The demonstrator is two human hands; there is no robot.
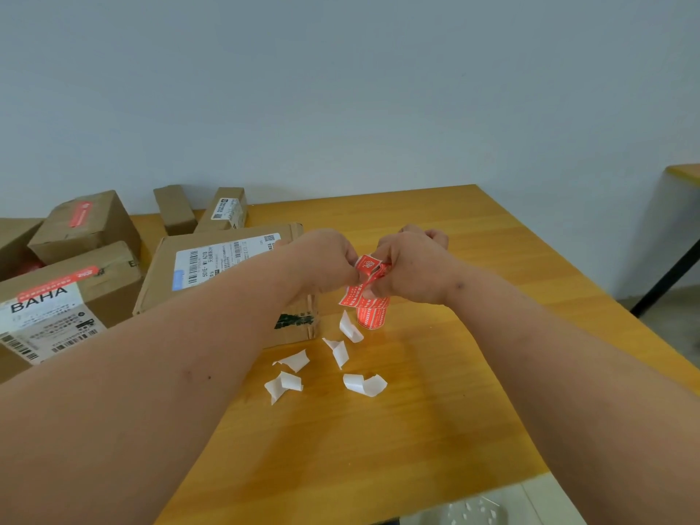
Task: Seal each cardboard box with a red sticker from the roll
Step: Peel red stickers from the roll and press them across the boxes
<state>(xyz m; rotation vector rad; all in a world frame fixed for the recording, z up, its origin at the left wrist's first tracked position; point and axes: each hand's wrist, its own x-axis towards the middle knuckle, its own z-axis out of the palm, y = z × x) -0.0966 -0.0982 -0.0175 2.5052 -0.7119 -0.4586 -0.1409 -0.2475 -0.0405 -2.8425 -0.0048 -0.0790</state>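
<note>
A wooden table (435, 411) with a warm orange-yellow grain fills the lower middle of the view, its far edge meeting a plain pale grey-white wall (341, 89). Five curled scraps of white backing paper (363, 384) lie scattered on the tabletop near its middle, close to one another but mostly apart. At the far right stands part of a second table (682, 170) with a similar yellow top and a dark slanted leg (666, 278), and below the near table's front edge shows pale floor (473, 511) with a few small white bits on it.
</note>
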